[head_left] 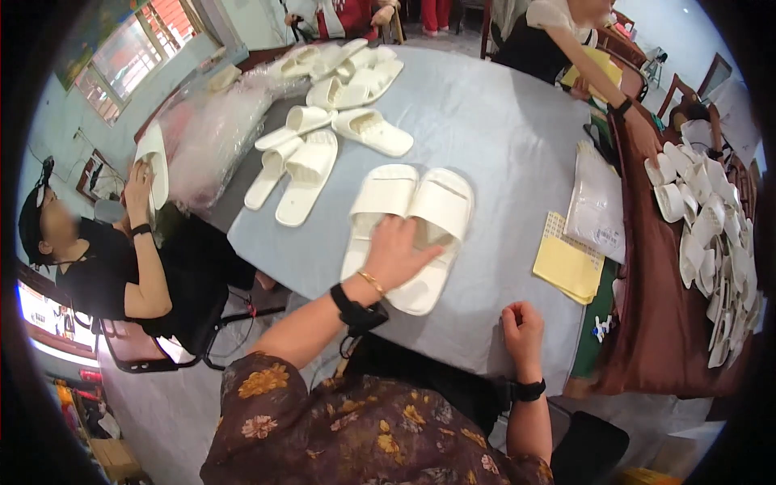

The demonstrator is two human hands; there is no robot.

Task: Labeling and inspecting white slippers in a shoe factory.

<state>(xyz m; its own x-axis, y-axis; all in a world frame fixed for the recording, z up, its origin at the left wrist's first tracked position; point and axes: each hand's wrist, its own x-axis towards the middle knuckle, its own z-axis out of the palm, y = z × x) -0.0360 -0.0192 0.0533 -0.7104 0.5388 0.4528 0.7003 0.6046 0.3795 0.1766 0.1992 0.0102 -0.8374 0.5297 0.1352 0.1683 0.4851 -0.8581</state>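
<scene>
Your left hand (396, 256) lies spread on the white slippers (443, 204), left of the yellow sheets (566, 271) on the surface (501, 121), while your right hand (524, 327), loosely clenched, is nearer you than those sheets.

We see two plain off-white slippers (446, 200), broad-strapped, lying side by side, soles down on the tabletop (493, 121), heels close to its near edge, toes toward its far side.
</scene>
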